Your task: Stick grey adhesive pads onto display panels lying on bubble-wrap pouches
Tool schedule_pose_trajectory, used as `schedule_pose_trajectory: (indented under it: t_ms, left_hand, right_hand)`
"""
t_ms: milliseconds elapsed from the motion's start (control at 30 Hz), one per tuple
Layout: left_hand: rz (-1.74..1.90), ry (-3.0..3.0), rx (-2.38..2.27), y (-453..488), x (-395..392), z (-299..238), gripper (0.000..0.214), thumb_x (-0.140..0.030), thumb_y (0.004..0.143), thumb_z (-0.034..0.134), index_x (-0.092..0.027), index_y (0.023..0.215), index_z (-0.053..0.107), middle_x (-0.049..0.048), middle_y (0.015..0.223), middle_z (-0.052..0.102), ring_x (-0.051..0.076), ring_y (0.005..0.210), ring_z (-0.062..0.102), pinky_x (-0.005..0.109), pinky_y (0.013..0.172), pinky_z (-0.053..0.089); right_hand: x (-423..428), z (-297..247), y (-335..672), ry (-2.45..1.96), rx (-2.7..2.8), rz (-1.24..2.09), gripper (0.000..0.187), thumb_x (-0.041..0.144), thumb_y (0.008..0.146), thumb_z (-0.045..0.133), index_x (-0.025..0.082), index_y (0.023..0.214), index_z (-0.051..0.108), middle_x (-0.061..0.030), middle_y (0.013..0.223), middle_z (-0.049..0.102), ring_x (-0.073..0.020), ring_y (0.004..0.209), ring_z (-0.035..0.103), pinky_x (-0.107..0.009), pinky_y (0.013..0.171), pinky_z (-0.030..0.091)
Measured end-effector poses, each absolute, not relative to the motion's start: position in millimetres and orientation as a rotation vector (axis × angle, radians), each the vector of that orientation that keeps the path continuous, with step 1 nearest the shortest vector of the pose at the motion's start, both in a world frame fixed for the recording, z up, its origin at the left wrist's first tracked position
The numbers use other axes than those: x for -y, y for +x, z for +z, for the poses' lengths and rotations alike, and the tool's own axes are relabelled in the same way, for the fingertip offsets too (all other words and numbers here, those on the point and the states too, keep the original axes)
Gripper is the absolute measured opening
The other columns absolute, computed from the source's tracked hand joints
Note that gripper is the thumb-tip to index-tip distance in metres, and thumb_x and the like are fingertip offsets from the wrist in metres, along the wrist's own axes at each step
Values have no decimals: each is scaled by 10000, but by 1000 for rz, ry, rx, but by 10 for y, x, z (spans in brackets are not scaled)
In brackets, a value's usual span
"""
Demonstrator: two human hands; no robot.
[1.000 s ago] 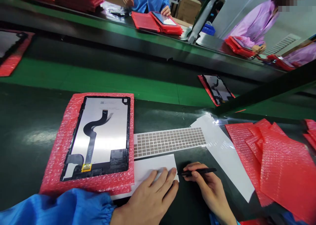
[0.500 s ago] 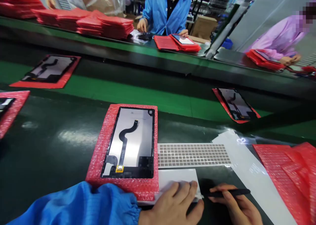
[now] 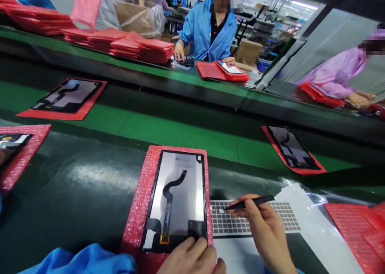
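A display panel (image 3: 183, 202) with a silvery back, black border and dark curved ribbon cable (image 3: 168, 204) lies on a pink bubble-wrap sleeve (image 3: 135, 218). My left hand (image 3: 195, 258) rests over the panel's lower edge, fingers bent a little and gripping nothing that shows. To its right, my right hand (image 3: 264, 226) pinches black tweezers (image 3: 255, 202), their tip over a white sheet of small grey square stickers (image 3: 231, 226). A small pale piece (image 3: 221, 211) shows at the tip; whether it is held cannot be made out. White paper (image 3: 234, 254) lies below the sticker sheet.
More panels on red sleeves lie at the left edge (image 3: 18, 150), far left (image 3: 69, 95) and right (image 3: 291, 148). White sheets (image 3: 319, 222) and red sleeves (image 3: 351, 230) sit at right. Across the green belt (image 3: 180, 125), co-workers handle stacked red sleeves (image 3: 153, 47).
My right hand has moved up with the tweezers to the sticker sheet. My left hand has shifted from the white paper onto the panel's lower edge. The view has tilted upward.
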State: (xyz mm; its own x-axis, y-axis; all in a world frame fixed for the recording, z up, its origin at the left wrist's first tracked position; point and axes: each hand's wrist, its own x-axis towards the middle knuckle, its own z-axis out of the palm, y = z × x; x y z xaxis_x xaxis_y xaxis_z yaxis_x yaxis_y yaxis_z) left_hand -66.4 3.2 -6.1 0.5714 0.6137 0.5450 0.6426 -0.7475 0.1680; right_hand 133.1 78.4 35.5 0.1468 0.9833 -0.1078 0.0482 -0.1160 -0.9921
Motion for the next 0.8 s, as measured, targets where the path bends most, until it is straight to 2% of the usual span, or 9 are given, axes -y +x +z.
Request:
schedule_pose_trajectory:
  t_ms: [100, 200, 300, 367, 467, 533, 667, 800]
  left_hand:
    - [-856, -2705, 1097, -920, -207, 19, 222, -199, 964, 596, -211, 769, 490, -55, 595, 518, 118, 505, 489, 294, 494, 294]
    - [-715, -2694, 1124, -1094, -277, 6, 22, -180, 944, 572, -176, 949, 593, -43, 587, 592, 137, 476, 513, 310, 532, 327]
    - [-473, -2636, 1207, -1230, -345, 17, 330, -215, 939, 530, -68, 1225, 601, 2, 551, 648, 180, 431, 543, 338, 584, 364]
    - [-325, -2606, 1262, -1310, -418, 35, 451, -258, 931, 522, -18, 1309, 575, 36, 544, 667, 217, 432, 578, 388, 674, 423]
    - [-235, -2616, 1257, -1417, -547, 28, 513, -296, 921, 511, 1, 1334, 576, 66, 565, 693, 249, 463, 623, 505, 891, 442]
    - [-208, -2678, 1219, -1483, -622, -1, 502, -308, 932, 506, -9, 1328, 582, 66, 581, 706, 248, 473, 635, 553, 967, 413]
    - [-216, -2798, 1175, -1584, -712, -67, 446, -295, 948, 540, -56, 1322, 578, 58, 638, 737, 237, 473, 642, 576, 938, 446]
    - [-250, -2809, 1188, -1592, -741, -124, 365, -284, 962, 549, -94, 1267, 614, 15, 565, 700, 227, 410, 606, 561, 910, 469]
  right_hand:
    - [-974, 367, 998, -1376, 1130, 1204, 320, 524, 822, 847, 216, 881, 784, -80, 771, 841, -234, 604, 807, -294, 601, 693]
    - [-1096, 423, 701, -1360, 1151, 1257, 311, 520, 819, 850, 222, 876, 784, -88, 774, 846, -244, 616, 816, -291, 597, 694]
    - [-1185, 481, 431, -1333, 1171, 1302, 309, 519, 814, 853, 229, 885, 777, -100, 785, 849, -273, 644, 828, -317, 613, 702]
    - [-1231, 495, 257, -1323, 1174, 1317, 314, 525, 809, 853, 233, 892, 769, -109, 797, 852, -290, 657, 832, -336, 615, 705]
    - [-1280, 460, 11, -1333, 1166, 1332, 328, 536, 805, 847, 230, 884, 761, -118, 809, 853, -299, 679, 836, -337, 616, 705]
    - [-1307, 418, -128, -1359, 1152, 1335, 321, 518, 802, 853, 222, 878, 755, -106, 792, 849, -290, 677, 836, -330, 626, 704]
    - [-1378, 347, -297, -1416, 1143, 1325, 277, 465, 821, 844, 209, 866, 749, -93, 813, 853, -270, 705, 841, -296, 635, 700]
    - [-1443, 306, -320, -1445, 1188, 1285, 224, 424, 828, 824, 211, 847, 756, -86, 790, 855, -258, 691, 841, -272, 632, 697]
